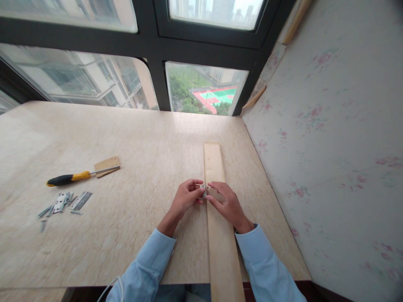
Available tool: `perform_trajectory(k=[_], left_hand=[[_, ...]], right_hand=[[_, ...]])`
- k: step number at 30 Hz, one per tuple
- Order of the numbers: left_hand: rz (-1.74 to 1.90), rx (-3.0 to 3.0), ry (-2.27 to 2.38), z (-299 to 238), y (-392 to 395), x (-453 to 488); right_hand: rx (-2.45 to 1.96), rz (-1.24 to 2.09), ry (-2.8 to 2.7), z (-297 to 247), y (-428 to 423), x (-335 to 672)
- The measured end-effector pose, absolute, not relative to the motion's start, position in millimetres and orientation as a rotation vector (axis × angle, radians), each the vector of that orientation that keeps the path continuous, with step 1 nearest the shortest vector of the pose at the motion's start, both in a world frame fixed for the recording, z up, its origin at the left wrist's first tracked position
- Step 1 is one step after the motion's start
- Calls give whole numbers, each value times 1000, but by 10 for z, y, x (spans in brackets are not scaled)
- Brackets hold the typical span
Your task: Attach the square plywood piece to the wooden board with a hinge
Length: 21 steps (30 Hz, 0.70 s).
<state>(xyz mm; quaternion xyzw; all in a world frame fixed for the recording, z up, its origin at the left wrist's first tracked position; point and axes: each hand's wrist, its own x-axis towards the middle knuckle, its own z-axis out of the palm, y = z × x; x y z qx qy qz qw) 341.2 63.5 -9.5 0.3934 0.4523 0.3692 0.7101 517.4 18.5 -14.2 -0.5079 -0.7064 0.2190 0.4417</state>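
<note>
My left hand [188, 194] pinches a small silver hinge [204, 191] between thumb and fingers at the left edge of a long wooden board [222, 239]. Opposite it, my right hand [229, 204] is closed on a small thin wooden piece [215, 193], largely covered by the fingers and palm. The hinge meets this piece's left end; whether a screw joins them is too small to tell. Both hands are over the board, which runs lengthwise away from me and overhangs the near edge.
To the left lies a yellow-and-black screwdriver [69, 178], its shaft across small wooden pieces [107, 164]. Nearer me are loose hinges [82, 201] and several screws [45, 211] on the marbled countertop [135, 151]. A papered wall [321, 138] bounds the right; windows stand behind.
</note>
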Motion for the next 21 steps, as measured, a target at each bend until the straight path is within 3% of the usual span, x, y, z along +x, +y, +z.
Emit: perform_trajectory(k=[21], left_hand=[[810,987,1163,-78,588,3491]], right_hand=[[-1230,329,-1898,-191,211,5214]])
